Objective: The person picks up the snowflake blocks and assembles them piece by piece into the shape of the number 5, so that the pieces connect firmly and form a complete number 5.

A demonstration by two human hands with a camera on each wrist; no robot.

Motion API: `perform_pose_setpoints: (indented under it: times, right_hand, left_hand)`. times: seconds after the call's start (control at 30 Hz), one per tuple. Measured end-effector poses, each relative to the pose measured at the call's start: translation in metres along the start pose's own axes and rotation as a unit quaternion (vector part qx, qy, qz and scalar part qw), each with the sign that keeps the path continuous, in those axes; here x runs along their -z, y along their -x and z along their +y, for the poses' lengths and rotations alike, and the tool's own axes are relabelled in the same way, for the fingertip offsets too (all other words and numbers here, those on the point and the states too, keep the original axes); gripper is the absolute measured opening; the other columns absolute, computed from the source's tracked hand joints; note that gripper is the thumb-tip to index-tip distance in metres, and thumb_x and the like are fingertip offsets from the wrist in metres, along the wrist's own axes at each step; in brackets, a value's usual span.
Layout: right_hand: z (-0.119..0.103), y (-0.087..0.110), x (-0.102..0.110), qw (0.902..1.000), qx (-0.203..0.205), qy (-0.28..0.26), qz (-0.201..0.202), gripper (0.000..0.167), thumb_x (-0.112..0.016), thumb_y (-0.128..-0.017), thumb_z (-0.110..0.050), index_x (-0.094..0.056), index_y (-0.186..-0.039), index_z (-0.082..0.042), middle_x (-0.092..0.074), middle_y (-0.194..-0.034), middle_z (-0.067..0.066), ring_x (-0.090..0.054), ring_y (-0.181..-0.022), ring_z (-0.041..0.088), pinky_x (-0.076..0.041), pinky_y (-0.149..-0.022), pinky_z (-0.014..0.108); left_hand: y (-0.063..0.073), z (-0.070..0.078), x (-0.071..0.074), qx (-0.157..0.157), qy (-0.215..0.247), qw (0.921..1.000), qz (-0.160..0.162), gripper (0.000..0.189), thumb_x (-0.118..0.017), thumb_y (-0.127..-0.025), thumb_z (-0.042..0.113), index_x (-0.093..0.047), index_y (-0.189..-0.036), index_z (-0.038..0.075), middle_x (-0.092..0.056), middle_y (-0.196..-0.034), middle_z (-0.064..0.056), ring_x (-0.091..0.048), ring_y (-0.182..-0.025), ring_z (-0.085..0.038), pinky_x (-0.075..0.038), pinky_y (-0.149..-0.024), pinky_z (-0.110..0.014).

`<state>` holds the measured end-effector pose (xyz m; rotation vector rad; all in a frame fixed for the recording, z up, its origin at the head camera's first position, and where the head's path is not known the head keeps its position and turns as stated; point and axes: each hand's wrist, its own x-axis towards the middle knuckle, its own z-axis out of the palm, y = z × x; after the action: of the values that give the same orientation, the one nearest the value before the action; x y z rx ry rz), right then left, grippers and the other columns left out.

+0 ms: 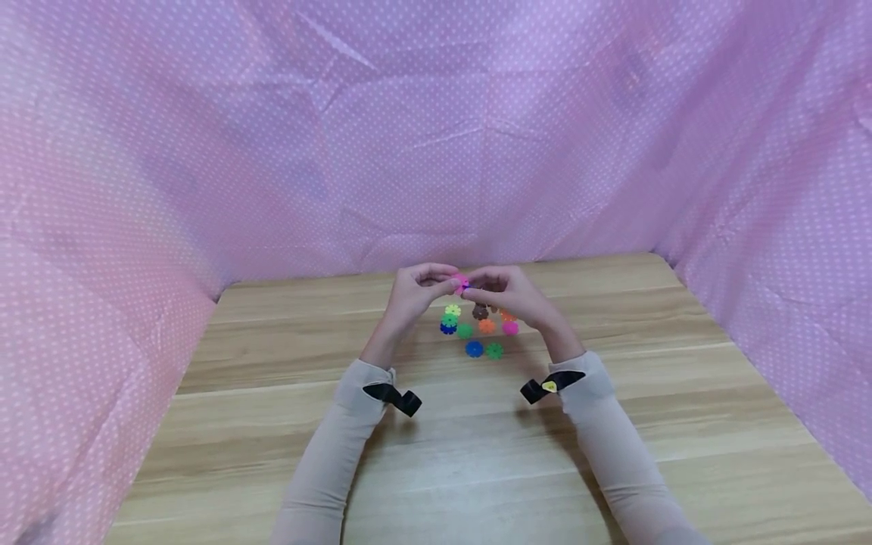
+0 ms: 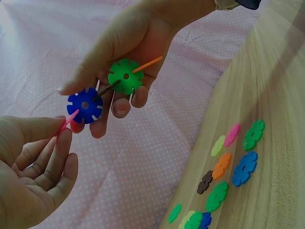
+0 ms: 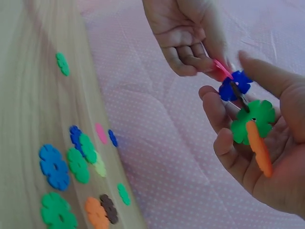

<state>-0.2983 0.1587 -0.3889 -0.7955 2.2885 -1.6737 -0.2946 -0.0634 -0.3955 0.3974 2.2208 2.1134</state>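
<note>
My left hand [image 1: 411,294] pinches a pink snowflake disc [image 2: 66,121] between thumb and fingertips. The pink disc meets the edge of a blue snowflake disc [image 2: 85,105], which my right hand [image 1: 512,294] holds between its thumb and fingers. From the blue disc a chain runs on over the right palm: a dark brown disc seen edge-on [image 2: 109,89], a green disc [image 3: 252,122] and an orange disc [image 3: 259,149]. Both hands are raised above the far part of the table, close together.
Loose snowflake discs lie on the wooden table [image 1: 450,454] below the hands, among them blue [image 1: 474,349], green [image 1: 494,350], orange [image 1: 487,325] and pink [image 1: 510,328] ones. A pink dotted cloth [image 1: 436,151] hangs behind and at both sides.
</note>
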Motion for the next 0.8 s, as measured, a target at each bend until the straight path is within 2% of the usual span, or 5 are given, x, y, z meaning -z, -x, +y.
perform_pose_setpoints:
  times: [0.2,0.37,0.5,0.63,0.8]
  right_hand:
    - [0.0045,-0.0019,-0.0077,0.9989,-0.026,-0.039,0.007,0.026,-0.065,-0.102,-0.022,-0.070,-0.117,-0.002,-0.075,-0.094,0.003,-0.062,-0.071,0.036,-0.053,-0.058,0.024]
    - [0.0051,-0.0027,-0.0096,0.9973,-0.029,-0.059,0.032,0.024,-0.062,-0.103,-0.017,-0.066,-0.118,0.002,-0.074,-0.092,0.001,-0.065,-0.066,0.023,-0.054,-0.057,0.025]
    - [0.0053,-0.0029,-0.0086,0.9945,-0.035,-0.078,0.061,0.022,-0.058,-0.104,-0.015,-0.061,-0.118,0.003,-0.072,-0.092,0.000,-0.064,-0.065,0.012,-0.051,-0.057,0.023]
    - [0.0066,-0.0043,-0.0063,0.9898,-0.047,-0.102,0.088,0.019,-0.055,-0.106,-0.016,-0.060,-0.117,-0.001,-0.070,-0.094,0.001,-0.062,-0.068,0.015,-0.045,-0.055,0.021]
    - [0.0083,-0.0063,-0.0038,0.9840,-0.063,-0.129,0.106,0.020,-0.054,-0.107,-0.022,-0.060,-0.113,-0.004,-0.069,-0.093,0.000,-0.062,-0.067,0.014,-0.043,-0.054,0.020]
  left_hand:
    - [-0.0016,-0.0037,-0.0037,-0.008,-0.006,0.9998,0.017,0.024,-0.079,-0.090,0.015,-0.074,-0.110,0.001,-0.076,-0.104,-0.014,-0.073,-0.087,-0.013,-0.061,-0.088,-0.030]
    - [-0.0047,-0.0050,-0.0059,-0.005,0.019,0.9993,0.033,0.026,-0.071,-0.097,0.018,-0.072,-0.114,-0.002,-0.074,-0.105,-0.014,-0.073,-0.084,-0.011,-0.061,-0.089,-0.030]
    - [-0.0063,-0.0046,-0.0059,0.006,0.035,0.9985,0.043,0.027,-0.065,-0.101,0.017,-0.070,-0.116,-0.005,-0.072,-0.097,-0.007,-0.071,-0.080,-0.008,-0.061,-0.087,-0.028]
    - [-0.0076,-0.0049,-0.0056,0.016,0.043,0.9980,0.044,0.025,-0.063,-0.102,0.013,-0.069,-0.115,-0.007,-0.070,-0.090,-0.001,-0.070,-0.078,-0.007,-0.062,-0.084,-0.025]
    - [-0.0092,-0.0081,-0.0053,0.023,0.029,0.9988,0.033,0.025,-0.063,-0.102,0.014,-0.069,-0.115,-0.006,-0.071,-0.090,-0.001,-0.070,-0.078,-0.006,-0.062,-0.083,-0.025]
